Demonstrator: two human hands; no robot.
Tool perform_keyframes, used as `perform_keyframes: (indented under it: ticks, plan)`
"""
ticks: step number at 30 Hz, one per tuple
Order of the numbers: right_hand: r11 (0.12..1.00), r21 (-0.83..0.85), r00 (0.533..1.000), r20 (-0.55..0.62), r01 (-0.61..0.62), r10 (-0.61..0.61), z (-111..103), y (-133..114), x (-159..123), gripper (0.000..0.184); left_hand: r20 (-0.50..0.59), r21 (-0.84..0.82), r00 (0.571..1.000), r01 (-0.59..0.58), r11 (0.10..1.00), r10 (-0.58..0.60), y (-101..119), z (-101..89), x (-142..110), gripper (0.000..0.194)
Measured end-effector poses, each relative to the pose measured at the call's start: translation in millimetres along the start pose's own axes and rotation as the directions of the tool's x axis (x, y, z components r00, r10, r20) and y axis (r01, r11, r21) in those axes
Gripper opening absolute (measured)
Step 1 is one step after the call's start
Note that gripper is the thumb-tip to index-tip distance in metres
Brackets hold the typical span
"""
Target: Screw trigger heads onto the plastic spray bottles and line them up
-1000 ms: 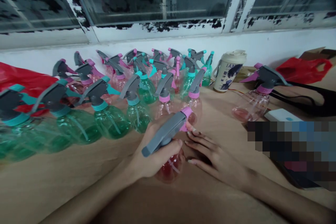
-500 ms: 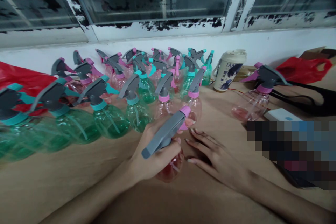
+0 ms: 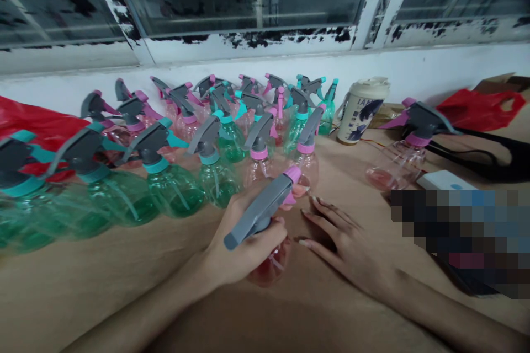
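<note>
My left hand (image 3: 242, 234) is wrapped round the neck of a pink spray bottle (image 3: 271, 265), whose grey trigger head (image 3: 263, 210) with a pink nozzle slants up to the right. Some of the bottle's body is hidden by my fingers. To its right, my right hand (image 3: 343, 240) rests on the table (image 3: 165, 292), fingers spread and holding nothing. Just beyond both hands stands another pink spray bottle (image 3: 307, 162), and beside it a pink one (image 3: 259, 159) partly covered by my left hand. A green spray bottle (image 3: 217, 179) is left of these.
Several green spray bottles (image 3: 176, 190) line the left, with more pink and green ones behind. A red plastic bag (image 3: 45, 124) lies at far left. Right of the rows are a cup (image 3: 360, 113), a lone pink spray bottle (image 3: 395, 162), a black strap (image 3: 492, 157) and a white box (image 3: 447, 181).
My right hand has shifted slightly to the right, away from the held spray bottle. My left hand and its bottle stay nearly still.
</note>
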State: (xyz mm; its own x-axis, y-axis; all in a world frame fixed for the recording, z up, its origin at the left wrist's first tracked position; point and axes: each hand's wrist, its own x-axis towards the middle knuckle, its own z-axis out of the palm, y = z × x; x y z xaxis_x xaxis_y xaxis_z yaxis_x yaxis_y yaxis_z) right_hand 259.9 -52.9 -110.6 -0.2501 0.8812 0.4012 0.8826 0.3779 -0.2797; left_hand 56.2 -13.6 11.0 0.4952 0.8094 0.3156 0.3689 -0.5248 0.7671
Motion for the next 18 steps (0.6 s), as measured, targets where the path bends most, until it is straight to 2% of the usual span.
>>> perform_keyframes:
  ticks: [5,8,11,16,18]
  plan:
    - [1.000,0.001,1.000,0.000,-0.005,0.005,0.1,-0.6,-0.4,0.048,-0.011,-0.028,1.000,0.010,1.000,-0.011,-3.5,1.0,-2.6,0.021]
    - [1.000,-0.015,1.000,-0.006,0.004,-0.004,1.1,0.0,-0.6,0.049,-0.036,0.002,0.998,0.052,0.999,-0.052,-7.8,1.7,-5.4,0.013]
    - [0.999,-0.028,1.000,-0.003,0.021,-0.021,1.4,0.5,-0.7,0.049,-0.038,0.031,0.996,0.088,0.996,-0.086,-8.1,0.7,-6.8,0.014]
    - [1.000,-0.017,1.000,0.000,0.016,-0.016,0.1,-0.7,-0.2,0.049,0.007,0.003,0.999,0.041,0.999,-0.041,-1.3,-2.8,-4.9,0.011]
    - [1.000,-0.023,1.000,0.012,0.016,-0.016,-0.1,-0.6,0.0,0.049,0.006,-0.030,0.998,0.065,0.997,-0.065,-0.8,-2.5,-3.6,0.008]
